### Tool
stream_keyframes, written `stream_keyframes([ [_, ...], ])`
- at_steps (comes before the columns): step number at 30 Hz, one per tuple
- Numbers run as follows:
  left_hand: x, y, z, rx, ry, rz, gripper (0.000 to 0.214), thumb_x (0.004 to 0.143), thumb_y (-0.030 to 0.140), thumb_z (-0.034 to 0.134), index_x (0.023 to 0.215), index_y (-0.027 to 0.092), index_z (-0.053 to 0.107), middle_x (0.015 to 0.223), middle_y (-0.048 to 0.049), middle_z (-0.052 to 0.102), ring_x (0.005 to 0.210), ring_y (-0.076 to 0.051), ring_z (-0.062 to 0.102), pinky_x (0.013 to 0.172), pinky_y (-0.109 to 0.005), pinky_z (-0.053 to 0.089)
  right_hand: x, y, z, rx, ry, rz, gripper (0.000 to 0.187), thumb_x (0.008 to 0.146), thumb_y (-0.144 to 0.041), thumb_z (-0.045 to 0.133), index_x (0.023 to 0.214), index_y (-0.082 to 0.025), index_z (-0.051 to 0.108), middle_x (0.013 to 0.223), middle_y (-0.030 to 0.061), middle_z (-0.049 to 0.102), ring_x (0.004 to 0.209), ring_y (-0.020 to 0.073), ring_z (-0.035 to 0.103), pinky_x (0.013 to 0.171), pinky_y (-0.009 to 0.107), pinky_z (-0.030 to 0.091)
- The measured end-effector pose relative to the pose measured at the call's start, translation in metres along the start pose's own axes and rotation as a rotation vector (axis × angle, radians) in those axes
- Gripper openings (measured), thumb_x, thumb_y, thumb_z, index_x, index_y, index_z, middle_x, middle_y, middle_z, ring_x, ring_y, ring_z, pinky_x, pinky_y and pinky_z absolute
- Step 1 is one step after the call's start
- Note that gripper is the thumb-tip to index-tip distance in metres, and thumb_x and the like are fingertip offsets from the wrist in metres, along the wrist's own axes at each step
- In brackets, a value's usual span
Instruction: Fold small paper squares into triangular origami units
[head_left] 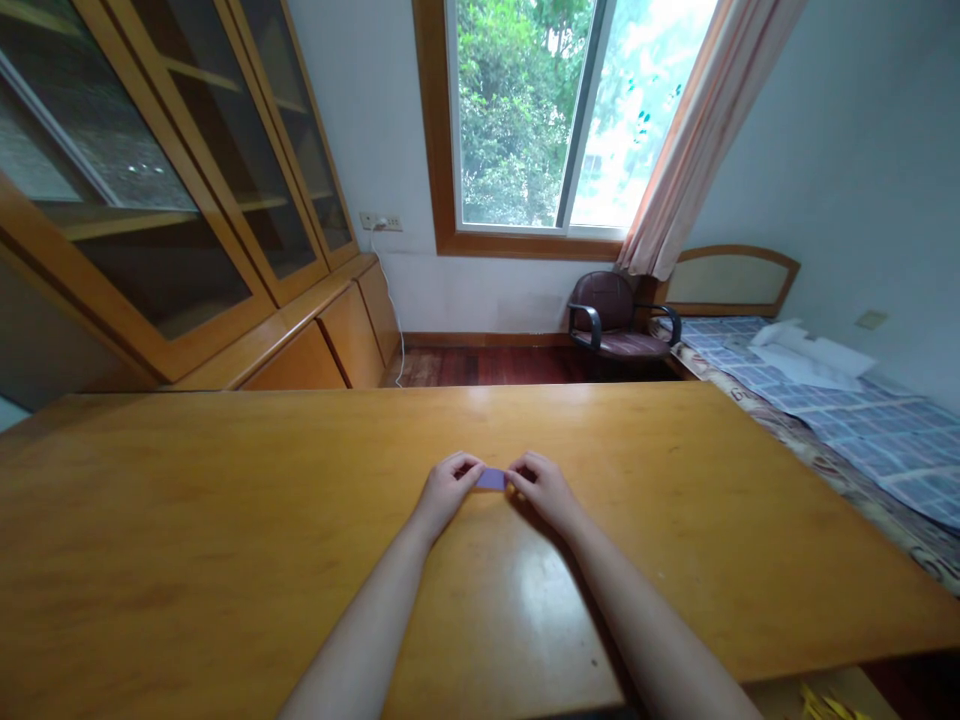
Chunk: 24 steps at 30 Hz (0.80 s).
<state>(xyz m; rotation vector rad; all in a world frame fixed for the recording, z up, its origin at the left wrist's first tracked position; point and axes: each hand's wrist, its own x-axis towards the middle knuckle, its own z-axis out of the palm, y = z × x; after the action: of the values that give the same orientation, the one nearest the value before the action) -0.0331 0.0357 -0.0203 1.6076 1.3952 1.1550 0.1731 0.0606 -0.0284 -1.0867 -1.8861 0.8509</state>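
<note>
A small purple piece of paper (pixel 491 480) is stretched between my two hands, just over the wooden tabletop (pixel 262 520). My left hand (pixel 450 485) pinches its left end between thumb and fingers. At the right end, my right hand (pixel 546 487) grips it in the same kind of pinch. The paper looks flat and roughly rectangular; its ends are hidden under my fingertips. Whether it touches the table I cannot tell.
Beyond the table's far edge stand an office chair (pixel 611 310) and, at right, a bed (pixel 847 370) with white sheets on it. A glass-fronted cabinet (pixel 300 300) lines the left wall. Something yellow (pixel 825 705) lies below the table's near right edge.
</note>
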Motion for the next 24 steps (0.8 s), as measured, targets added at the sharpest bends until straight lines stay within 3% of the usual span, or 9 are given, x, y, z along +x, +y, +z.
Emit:
stream_keyframes([
  [24, 0.0011, 0.0012, -0.0006, -0.014, -0.029, -0.002, 0.025, 0.085, 0.039, 0.06, 0.078, 0.017, 0.069, 0.08, -0.0035, 0.068, 0.08, -0.019, 0.062, 0.075, -0.027, 0.047, -0.0008, -0.0021, -0.0025, 0.013, 0.005, 0.014, 0.011, 0.085, -0.022, 0.065, 0.075, -0.018, 0.068, 0.074, 0.0018, 0.064, 0.072, 0.0161, 0.058, 0.067, 0.026, 0.042],
])
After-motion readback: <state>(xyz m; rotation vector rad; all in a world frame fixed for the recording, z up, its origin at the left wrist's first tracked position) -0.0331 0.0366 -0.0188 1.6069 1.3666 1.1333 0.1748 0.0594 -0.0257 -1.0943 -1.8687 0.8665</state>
